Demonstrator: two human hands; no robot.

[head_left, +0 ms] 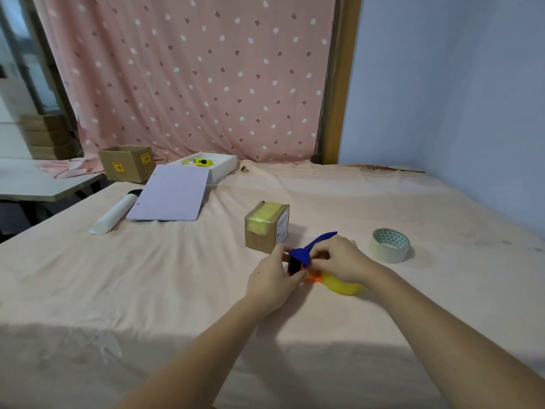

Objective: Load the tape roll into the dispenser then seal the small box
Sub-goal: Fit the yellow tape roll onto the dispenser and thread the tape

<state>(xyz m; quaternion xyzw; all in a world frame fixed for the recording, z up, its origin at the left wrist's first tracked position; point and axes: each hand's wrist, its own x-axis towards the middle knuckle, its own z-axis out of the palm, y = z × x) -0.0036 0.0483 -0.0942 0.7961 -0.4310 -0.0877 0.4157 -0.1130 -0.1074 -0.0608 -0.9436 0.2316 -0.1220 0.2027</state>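
Note:
The tape dispenser [300, 258] lies on the cloth-covered table in front of me, with a blue top part, an orange frame and a yellow handle. My left hand [272, 278] grips its front end. My right hand [339, 258] closes over its middle, hiding the hub. The small cardboard box [265, 228] stands just behind the dispenser, with yellow tape across its top. A pale tape roll [390, 245] lies flat on the table to the right, apart from both hands.
A lilac board [171, 193] and a rolled white sheet [113, 215] lie at the back left. Behind them stand a white tray [219, 169] with a yellow item and an open brown carton [128, 163]. A pink dotted curtain hangs behind.

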